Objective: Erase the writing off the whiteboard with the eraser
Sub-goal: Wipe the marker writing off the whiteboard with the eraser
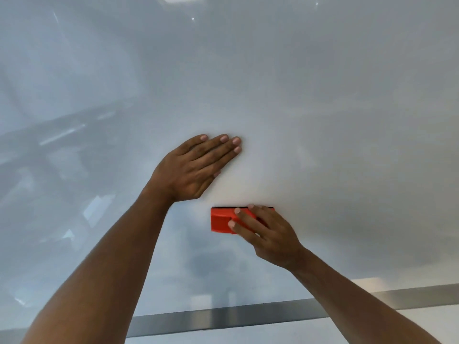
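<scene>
- Your right hand (268,234) grips the orange eraser (222,219), pressed on the whiteboard (323,108).
- Your left hand (196,167) lies open and flat, just above it.
- The eraser lies sideways, sticking out left.
- I see no writing near your hands.

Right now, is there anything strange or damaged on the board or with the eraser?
Nothing looks damaged. The board shows only reflections and no writing that I can see. The right hand holds the orange eraser against it, and the left hand lies flat on the board above. The eraser sits level.
</scene>
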The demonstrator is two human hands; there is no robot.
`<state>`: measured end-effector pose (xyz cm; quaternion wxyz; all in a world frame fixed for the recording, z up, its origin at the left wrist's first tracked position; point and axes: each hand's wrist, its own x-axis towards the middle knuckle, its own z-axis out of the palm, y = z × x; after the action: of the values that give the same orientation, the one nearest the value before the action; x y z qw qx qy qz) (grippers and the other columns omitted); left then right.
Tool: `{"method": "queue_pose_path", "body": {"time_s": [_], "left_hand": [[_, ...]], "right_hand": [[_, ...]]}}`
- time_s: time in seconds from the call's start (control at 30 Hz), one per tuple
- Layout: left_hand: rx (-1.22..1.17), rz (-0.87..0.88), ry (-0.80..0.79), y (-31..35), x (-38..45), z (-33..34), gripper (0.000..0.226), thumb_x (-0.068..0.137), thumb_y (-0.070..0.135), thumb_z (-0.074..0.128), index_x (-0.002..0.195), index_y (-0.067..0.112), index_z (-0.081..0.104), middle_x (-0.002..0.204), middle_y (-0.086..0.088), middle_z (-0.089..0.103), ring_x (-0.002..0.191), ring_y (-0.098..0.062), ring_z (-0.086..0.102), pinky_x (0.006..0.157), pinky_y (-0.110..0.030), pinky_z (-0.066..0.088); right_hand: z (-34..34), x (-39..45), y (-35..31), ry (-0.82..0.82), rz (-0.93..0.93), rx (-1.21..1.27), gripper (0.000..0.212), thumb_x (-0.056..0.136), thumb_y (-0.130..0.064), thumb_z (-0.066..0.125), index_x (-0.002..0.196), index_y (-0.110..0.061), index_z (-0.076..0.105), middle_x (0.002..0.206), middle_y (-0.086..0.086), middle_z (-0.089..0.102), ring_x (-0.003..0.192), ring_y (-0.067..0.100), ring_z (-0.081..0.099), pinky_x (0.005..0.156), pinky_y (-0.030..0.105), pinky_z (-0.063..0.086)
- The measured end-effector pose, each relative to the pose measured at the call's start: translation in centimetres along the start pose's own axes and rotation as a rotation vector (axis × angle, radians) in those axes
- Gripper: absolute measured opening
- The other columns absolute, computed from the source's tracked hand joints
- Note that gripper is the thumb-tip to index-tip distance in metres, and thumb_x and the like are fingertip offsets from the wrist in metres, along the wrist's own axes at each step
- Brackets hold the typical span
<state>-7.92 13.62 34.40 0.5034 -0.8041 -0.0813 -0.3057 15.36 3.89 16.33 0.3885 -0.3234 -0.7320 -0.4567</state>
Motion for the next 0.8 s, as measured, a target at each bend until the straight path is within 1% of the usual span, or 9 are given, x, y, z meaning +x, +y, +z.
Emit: {"method": "queue_pose_path", "body": {"time_s": [0.13, 0.17, 0.27, 0.3, 0.4, 0.43, 0.57, 0.7, 0.8], "left_hand": [[0.038, -0.089, -0.013, 0.1, -3.3, -0.3, 0.059, 0.107, 0.025, 0.044, 0.164, 0.014, 0.034, 0.172, -0.002, 0.031, 0.159, -0.019, 0.029, 0.131, -0.038, 0.022], [0.043, -0.103, -0.018, 0.2, -3.8, -0.3, 0.059, 0.107, 0.025, 0.044, 0.164, 0.014, 0.034, 0.172, -0.002, 0.031, 0.159, -0.019, 0.030, 0.131, -0.038, 0.021], [0.055, -0.124, -0.027, 0.6, -4.5, -0.1, 0.060, 0.107, 0.025, 0.043, 0.164, 0.015, 0.033, 0.172, -0.003, 0.030, 0.159, -0.020, 0.029, 0.130, -0.039, 0.023], [0.063, -0.132, -0.025, 0.7, -4.6, 0.0, 0.060, 0.106, 0.025, 0.043, 0.165, 0.015, 0.033, 0.172, -0.003, 0.030, 0.159, -0.020, 0.029, 0.130, -0.040, 0.023], [0.084, -0.180, -0.011, 1.5, -4.9, 0.5, 0.063, 0.103, 0.024, 0.043, 0.164, 0.015, 0.033, 0.172, -0.003, 0.030, 0.159, -0.021, 0.029, 0.129, -0.042, 0.024], [0.089, -0.193, 0.001, 1.9, -4.8, 0.6, 0.064, 0.102, 0.023, 0.043, 0.164, 0.014, 0.034, 0.172, -0.003, 0.030, 0.159, -0.022, 0.029, 0.129, -0.043, 0.024], [0.085, -0.232, 0.004, 2.9, -4.8, 1.1, 0.066, 0.100, 0.024, 0.043, 0.164, 0.012, 0.034, 0.172, -0.005, 0.030, 0.159, -0.024, 0.029, 0.129, -0.044, 0.024], [0.112, -0.295, -0.005, 4.4, -5.1, 1.5, 0.066, 0.100, 0.025, 0.041, 0.164, 0.010, 0.033, 0.173, -0.007, 0.026, 0.160, -0.026, 0.026, 0.132, -0.045, 0.016], [0.102, -0.338, 0.003, 5.8, -5.3, 1.8, 0.068, 0.098, 0.025, 0.042, 0.163, 0.008, 0.034, 0.173, -0.009, 0.026, 0.160, -0.028, 0.028, 0.131, -0.047, 0.022]], "right_hand": [[0.7, 1.2, -0.6, 0.160, 0.371, 0.050, 0.073, 0.085, -0.006, 0.082, 0.150, -0.017, 0.052, 0.148, 0.012, 0.061, 0.121, 0.038, 0.067, 0.102, 0.046, 0.053], [0.9, 1.3, -1.1, 0.149, 0.342, 0.051, 0.069, 0.086, -0.006, 0.080, 0.149, -0.017, 0.053, 0.147, 0.012, 0.062, 0.120, 0.038, 0.067, 0.102, 0.046, 0.054], [0.9, 0.7, -1.6, 0.009, 0.049, 0.020, 0.060, 0.089, -0.005, 0.075, 0.144, -0.021, 0.057, 0.143, 0.010, 0.065, 0.116, 0.037, 0.070, 0.098, 0.046, 0.056], [1.0, 0.5, -1.5, 0.006, 0.043, 0.010, 0.062, 0.088, -0.004, 0.076, 0.145, -0.021, 0.057, 0.144, 0.010, 0.065, 0.117, 0.037, 0.069, 0.099, 0.046, 0.056], [1.8, 0.8, -1.8, 0.119, 0.330, 0.045, 0.069, 0.085, -0.005, 0.081, 0.148, -0.018, 0.055, 0.148, 0.010, 0.061, 0.121, 0.037, 0.066, 0.104, 0.045, 0.053], [1.9, 0.8, -2.0, 0.135, 0.354, 0.050, 0.071, 0.083, -0.004, 0.083, 0.147, -0.018, 0.056, 0.148, 0.011, 0.060, 0.122, 0.037, 0.066, 0.105, 0.045, 0.053], [1.7, -0.1, -2.2, -0.002, 0.048, 0.033, 0.071, 0.080, -0.002, 0.084, 0.144, -0.020, 0.058, 0.143, 0.010, 0.065, 0.122, 0.035, 0.068, 0.101, 0.046, 0.056], [1.9, 0.2, -1.7, 0.148, 0.341, 0.051, 0.062, 0.088, -0.004, 0.080, 0.144, -0.016, 0.057, 0.147, 0.012, 0.061, 0.126, 0.036, 0.064, 0.104, 0.047, 0.054], [1.9, -0.5, -2.1, 0.062, 0.185, 0.086, 0.058, 0.088, -0.002, 0.077, 0.142, -0.018, 0.061, 0.147, 0.008, 0.062, 0.125, 0.034, 0.063, 0.107, 0.045, 0.052]]}}
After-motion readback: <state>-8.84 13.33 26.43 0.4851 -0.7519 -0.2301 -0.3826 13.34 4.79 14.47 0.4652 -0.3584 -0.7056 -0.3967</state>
